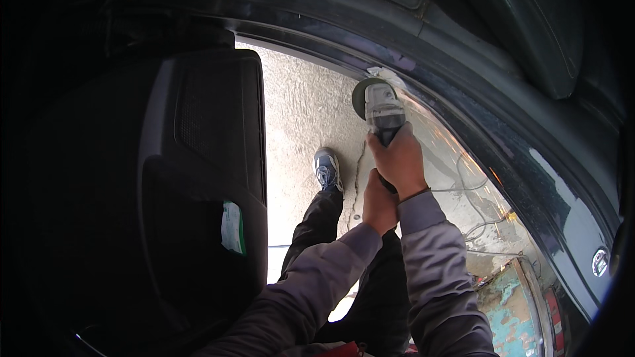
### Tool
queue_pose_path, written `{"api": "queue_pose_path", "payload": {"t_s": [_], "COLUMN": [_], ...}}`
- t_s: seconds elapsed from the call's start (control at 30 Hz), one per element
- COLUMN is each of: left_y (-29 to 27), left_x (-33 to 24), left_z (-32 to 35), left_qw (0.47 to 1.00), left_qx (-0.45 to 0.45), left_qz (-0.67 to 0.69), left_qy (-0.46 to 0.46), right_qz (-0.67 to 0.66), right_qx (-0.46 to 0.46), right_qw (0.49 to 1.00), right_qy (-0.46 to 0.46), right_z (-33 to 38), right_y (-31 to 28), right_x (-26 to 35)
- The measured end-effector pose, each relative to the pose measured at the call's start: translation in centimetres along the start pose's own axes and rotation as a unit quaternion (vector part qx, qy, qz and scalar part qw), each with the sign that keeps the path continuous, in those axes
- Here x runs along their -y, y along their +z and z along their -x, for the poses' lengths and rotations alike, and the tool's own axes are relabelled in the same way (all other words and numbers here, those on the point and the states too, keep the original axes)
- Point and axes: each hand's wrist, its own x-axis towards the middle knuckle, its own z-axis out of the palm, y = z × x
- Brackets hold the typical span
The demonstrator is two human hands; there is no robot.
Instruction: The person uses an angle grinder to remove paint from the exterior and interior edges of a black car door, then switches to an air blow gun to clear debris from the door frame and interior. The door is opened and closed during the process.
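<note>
We count one grinder (382, 114); two hands on it, left hand (378, 203) and right hand (399, 160); one shoe (327, 170); one open car door (198, 178); one green-edged sticker (232, 227) on it.

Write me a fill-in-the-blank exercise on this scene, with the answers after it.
1. Both hands grip an angle ____ whose disc meets the dark car body.
2. The right hand holds the tool ____ the left hand, nearer the disc.
3. The blue shoe stands on the ____ floor.
4. Both forearms wear ____ sleeves.

Answers: grinder; ahead of; concrete; grey
</note>
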Motion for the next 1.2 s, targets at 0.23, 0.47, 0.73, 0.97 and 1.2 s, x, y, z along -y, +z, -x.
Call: {"api": "queue_pose_path", "payload": {"t_s": [0.23,0.47,0.73,0.97,1.2], "left_y": [0.4,0.4,0.0,-0.5,-0.7], "left_x": [-1.0,-1.4,-0.8,-2.3,-4.6], "left_z": [0.3,0.6,0.4,0.2,0.3], "left_qw": [1.0,1.0,1.0,0.995,0.968], "left_qx": [0.007,0.0,0.003,0.043,0.056], "left_qz": [-0.018,-0.018,0.01,0.087,0.236], "left_qy": [-0.015,-0.012,-0.017,0.006,-0.056], "right_qz": [0.01,0.009,0.018,0.066,0.092], "right_qx": [0.005,0.011,0.011,0.011,0.011], "right_qw": [1.0,1.0,1.0,0.998,0.996], "right_qy": [0.0,-0.014,-0.017,-0.01,-0.008], "right_z": [-0.2,0.0,0.0,0.0,-0.3], "right_y": [-0.9,-1.0,-0.4,0.0,0.3], "right_x": [0.1,0.3,0.5,1.4,2.5]}}
